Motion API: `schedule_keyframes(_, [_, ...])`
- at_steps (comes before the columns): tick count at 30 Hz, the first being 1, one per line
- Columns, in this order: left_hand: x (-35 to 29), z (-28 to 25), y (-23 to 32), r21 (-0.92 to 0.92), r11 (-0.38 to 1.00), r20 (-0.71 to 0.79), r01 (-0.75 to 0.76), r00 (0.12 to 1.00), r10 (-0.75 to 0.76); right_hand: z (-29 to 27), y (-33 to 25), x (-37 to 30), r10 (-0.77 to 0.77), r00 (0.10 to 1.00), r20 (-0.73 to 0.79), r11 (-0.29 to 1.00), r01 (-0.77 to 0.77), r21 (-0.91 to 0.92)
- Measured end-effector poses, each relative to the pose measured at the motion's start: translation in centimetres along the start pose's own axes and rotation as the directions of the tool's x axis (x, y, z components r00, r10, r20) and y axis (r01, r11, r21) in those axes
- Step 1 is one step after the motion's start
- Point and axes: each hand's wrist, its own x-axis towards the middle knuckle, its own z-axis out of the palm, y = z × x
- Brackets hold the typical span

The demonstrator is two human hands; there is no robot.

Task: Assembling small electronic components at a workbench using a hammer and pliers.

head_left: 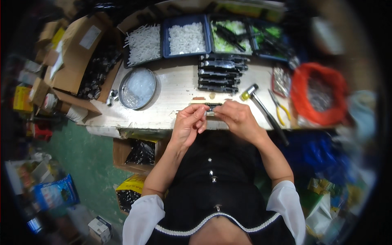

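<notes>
Between my two hands, just above the front edge of the white worktable [171,116], is a small black part [212,105]; its exact kind is hidden by my fingers. My left hand [190,122] pinches its left end between thumb and forefinger, the other fingers curled. On its right end, my right hand [239,118] grips with fingers bent over it. Just beyond lies a stack of long black assemblies [219,74] with shiny strips. A hammer [267,112] with a yellow-and-dark head rests to the right of my right hand, and yellow-handled pliers [280,109] lie past it.
Along the back stand trays of white sticks [143,43], white pieces [186,37] and green pieces [232,32]. A round metal tin [154,92] and a cardboard box [77,53] of dark parts sit left. At right is a red bag [300,87]. Below, another box [122,157] holds black parts.
</notes>
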Motion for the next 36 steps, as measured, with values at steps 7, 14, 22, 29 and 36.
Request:
schedule_keyframes(7, [-0.4, 0.3, -0.2, -0.002, 1.0, 0.05, -0.002, 0.999, 0.003, -0.6, -0.9, 0.3, 0.13, 0.991, -0.025, 0.985, -0.126, 0.121])
schedule_keyframes(14, [-0.6, 0.2, -1.0, 0.14, 0.983, 0.091, -0.116, 0.99, 0.104, -0.1, 0.1, -0.3, 0.324, 0.942, 0.084, 0.811, -0.322, 0.489])
schedule_keyframes(22, [-0.8, 0.7, -1.1, 0.248, 0.954, 0.037, -0.168, 0.986, 0.164, 0.7, 0.0, -0.4, 0.453, 0.871, 0.191, 0.546, -0.441, 0.713])
schedule_keyframes(29, [-0.8, 0.9, -1.0, 0.265, 0.947, 0.043, -0.184, 0.983, 0.179, 0.9, 0.1, -0.3, 0.423, 0.89, 0.171, 0.635, -0.426, 0.645])
schedule_keyframes(36, [-0.7, 0.9, -1.3, 0.274, 0.942, 0.016, -0.195, 0.98, 0.199, 0.9, -0.1, -0.1, 0.34, 0.935, 0.103, 0.819, -0.348, 0.456])
